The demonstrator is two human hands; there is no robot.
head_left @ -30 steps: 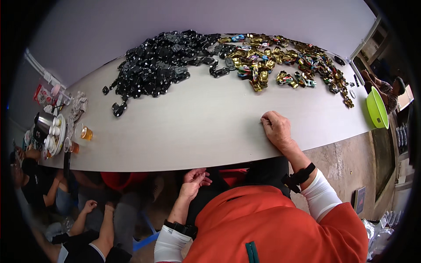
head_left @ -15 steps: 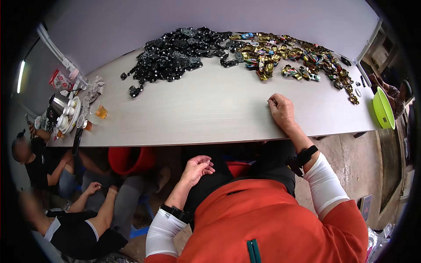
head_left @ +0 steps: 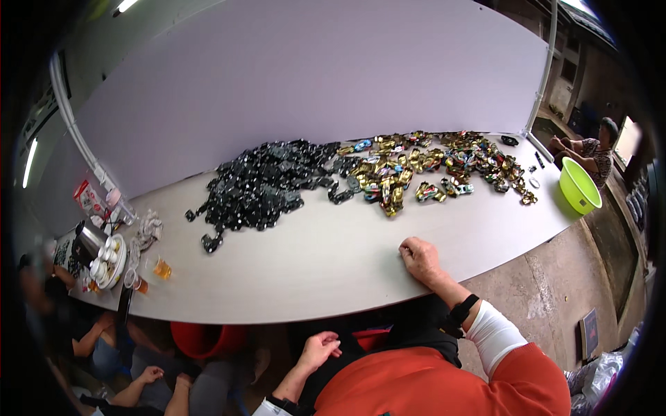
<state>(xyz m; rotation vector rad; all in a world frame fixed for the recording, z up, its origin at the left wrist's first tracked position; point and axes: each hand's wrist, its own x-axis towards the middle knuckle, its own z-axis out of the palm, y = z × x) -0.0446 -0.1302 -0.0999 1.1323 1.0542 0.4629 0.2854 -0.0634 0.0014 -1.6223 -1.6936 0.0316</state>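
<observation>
My right hand (head_left: pixel 421 261) rests on the light table (head_left: pixel 326 270) in a loose fist, with no object showing in it. It lies in front of the heap of small gold and multicoloured toy cars (head_left: pixel 388 180), apart from them. My left hand (head_left: pixel 320 350) is over my lap below the table edge, fingers loosely bent and apart, and I see nothing in it. A large heap of small black toy cars (head_left: pixel 260 187) covers the far left-middle of the table. One black car (head_left: pixel 211 243) sits at its near edge.
A green basin (head_left: pixel 579 187) stands at the table's right end. At the left are a tray of cups (head_left: pixel 109 262), a metal kettle (head_left: pixel 88 243), cups of amber drink (head_left: pixel 161 268) and a crumpled cloth (head_left: pixel 147 230). A red bucket (head_left: pixel 208 340) is below the edge. People sit left and far right.
The view has tilted up, so the table and heaps appear lower and more of the wall shows. Both hands keep about the same places and poses.
</observation>
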